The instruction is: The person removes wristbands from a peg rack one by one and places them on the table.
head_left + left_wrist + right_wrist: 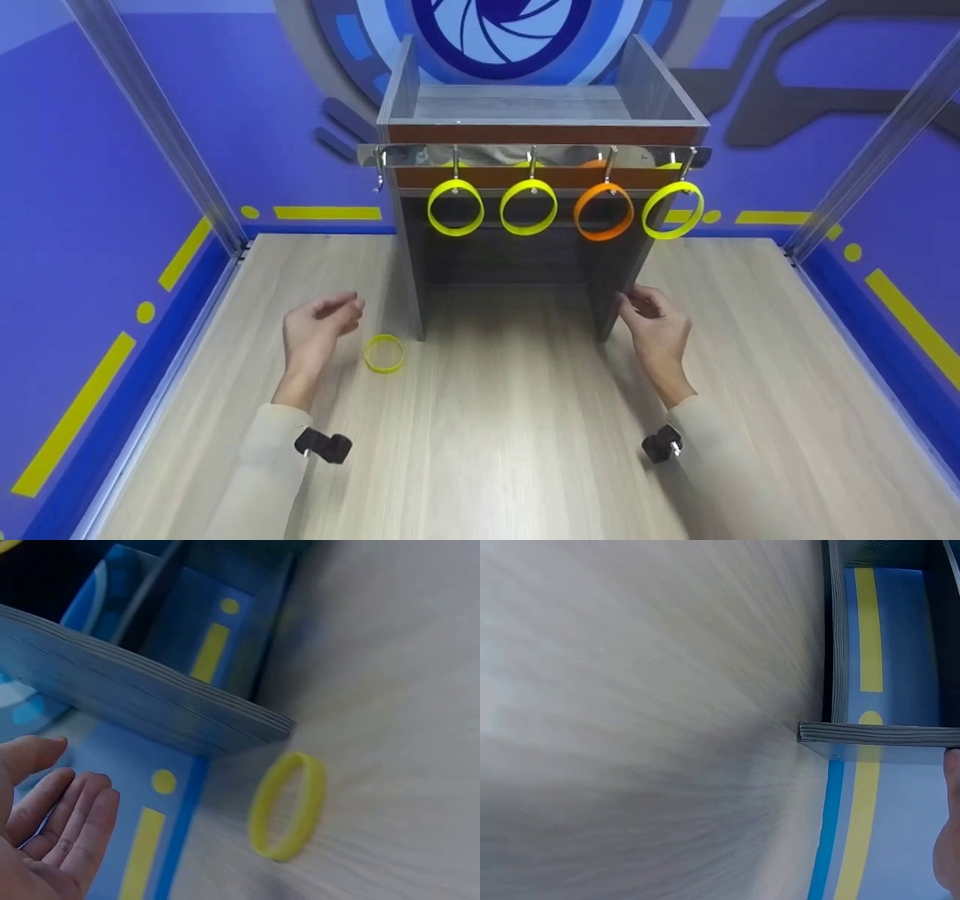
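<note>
My left hand [319,330] is held over the table, fingers loosely bent with nothing in them; the left wrist view shows its fingers [75,825] apart from everything. Close by on its right, a yellow ring [384,369] lies flat on the table. At the stand's right side panel [619,300], my right hand [660,324] has its fingertips right at the outer face. In the right wrist view only part of that hand [949,832] shows, at the panel's edge. Several rings hang from hooks on the metal rail: yellow rings [430,214] and an orange ring [577,217].
A grey wooden stand [415,300] with an open top tray [517,101] rises from the wooden table [480,450]. The leftmost hook [379,169] on the metal rail [495,155] carries no ring. Blue printed walls [202,90] surround the table on the back and sides.
</note>
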Tool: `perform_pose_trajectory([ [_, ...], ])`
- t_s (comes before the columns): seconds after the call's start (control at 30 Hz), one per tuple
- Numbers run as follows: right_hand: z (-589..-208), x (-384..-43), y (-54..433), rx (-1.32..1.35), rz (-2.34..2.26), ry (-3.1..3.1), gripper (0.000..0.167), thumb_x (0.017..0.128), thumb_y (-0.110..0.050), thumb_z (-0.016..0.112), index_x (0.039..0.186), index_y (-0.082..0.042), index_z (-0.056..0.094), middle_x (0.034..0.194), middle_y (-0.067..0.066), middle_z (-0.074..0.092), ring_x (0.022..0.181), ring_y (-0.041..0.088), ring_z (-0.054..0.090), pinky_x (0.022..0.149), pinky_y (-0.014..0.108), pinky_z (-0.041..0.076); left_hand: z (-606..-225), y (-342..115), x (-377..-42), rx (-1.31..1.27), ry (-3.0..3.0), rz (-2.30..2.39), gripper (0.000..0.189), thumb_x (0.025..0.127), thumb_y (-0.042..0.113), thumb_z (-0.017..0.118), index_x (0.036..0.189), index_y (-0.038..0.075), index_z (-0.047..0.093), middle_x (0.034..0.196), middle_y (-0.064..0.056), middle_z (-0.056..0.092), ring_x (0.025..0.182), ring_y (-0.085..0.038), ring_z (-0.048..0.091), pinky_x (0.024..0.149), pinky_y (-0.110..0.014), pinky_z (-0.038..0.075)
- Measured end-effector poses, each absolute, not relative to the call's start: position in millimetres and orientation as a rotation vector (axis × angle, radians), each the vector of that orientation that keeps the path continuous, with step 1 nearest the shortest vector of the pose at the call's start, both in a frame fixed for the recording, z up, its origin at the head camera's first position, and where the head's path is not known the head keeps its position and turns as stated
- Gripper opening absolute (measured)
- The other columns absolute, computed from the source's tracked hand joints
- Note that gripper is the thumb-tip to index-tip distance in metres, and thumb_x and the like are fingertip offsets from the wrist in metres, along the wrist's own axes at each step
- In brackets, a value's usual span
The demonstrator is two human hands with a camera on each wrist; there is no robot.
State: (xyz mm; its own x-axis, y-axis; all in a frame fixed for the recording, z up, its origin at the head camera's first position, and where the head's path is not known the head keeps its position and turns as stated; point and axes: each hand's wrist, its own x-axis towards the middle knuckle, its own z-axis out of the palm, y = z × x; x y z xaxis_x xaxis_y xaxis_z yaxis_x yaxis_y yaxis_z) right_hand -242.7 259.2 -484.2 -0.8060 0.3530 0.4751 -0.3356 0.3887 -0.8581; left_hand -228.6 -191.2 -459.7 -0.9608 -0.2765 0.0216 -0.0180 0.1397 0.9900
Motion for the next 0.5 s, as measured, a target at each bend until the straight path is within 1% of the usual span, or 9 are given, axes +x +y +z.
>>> perform_pose_trajectory([
  [0.07, -483.4, -242.4, 259.0, -0.017, 1.451, -2.041, 0.018, 0.091, 0.007, 0.078, 0.108, 0.012, 0.076, 0.100, 0.027, 0.076, 0.080, 0.001, 0.070, 0.071, 0.007, 0.055, -447.5, -187.5, -228.2, 0.252, -2.199, -1.900, 0.032, 0.101, 0.020, 0.077, 0.123, -0.002, 0.074, 0.116, -0.016, 0.076, 0.094, -0.013, 0.076, 0.091, -0.025, 0.063],
  [0.2, -485.4, -244.4, 259.7, -0.013, 1.450, -2.030, 0.018, 0.091, 0.008, 0.078, 0.107, 0.013, 0.075, 0.099, 0.027, 0.076, 0.079, 0.000, 0.070, 0.071, 0.007, 0.055, -425.8, -177.1, -228.0, 0.146, -2.128, -1.897, 0.031, 0.100, 0.021, 0.078, 0.123, 0.000, 0.074, 0.113, -0.014, 0.077, 0.096, -0.018, 0.077, 0.091, -0.027, 0.063],
  [0.3, -495.8, -251.9, 264.1, -0.018, 1.458, -2.016, 0.018, 0.090, 0.009, 0.079, 0.108, 0.012, 0.076, 0.099, 0.028, 0.076, 0.079, -0.001, 0.070, 0.070, 0.008, 0.056, -412.0, -167.2, -228.6, 0.032, -2.045, -1.934, 0.029, 0.098, 0.015, 0.080, 0.120, -0.003, 0.075, 0.112, -0.014, 0.077, 0.098, -0.023, 0.076, 0.091, -0.031, 0.064],
  [0.4, -507.9, -259.8, 270.5, -0.028, 1.454, -2.024, 0.019, 0.090, 0.007, 0.080, 0.108, 0.009, 0.077, 0.100, 0.025, 0.077, 0.080, -0.003, 0.070, 0.071, 0.008, 0.056, -399.5, -157.8, -229.8, -0.076, -1.993, -1.941, 0.027, 0.095, 0.009, 0.082, 0.118, -0.005, 0.076, 0.113, -0.014, 0.078, 0.097, -0.022, 0.076, 0.089, -0.031, 0.064],
  [0.5, -515.0, -264.0, 275.6, -0.021, 1.434, -2.045, 0.018, 0.091, 0.002, 0.081, 0.108, 0.004, 0.079, 0.100, 0.018, 0.078, 0.081, -0.001, 0.070, 0.071, 0.008, 0.056, -387.7, -150.1, -231.6, -0.167, -1.962, -1.926, 0.027, 0.092, 0.004, 0.084, 0.117, -0.005, 0.076, 0.114, -0.015, 0.078, 0.096, -0.020, 0.076, 0.087, -0.030, 0.065],
])
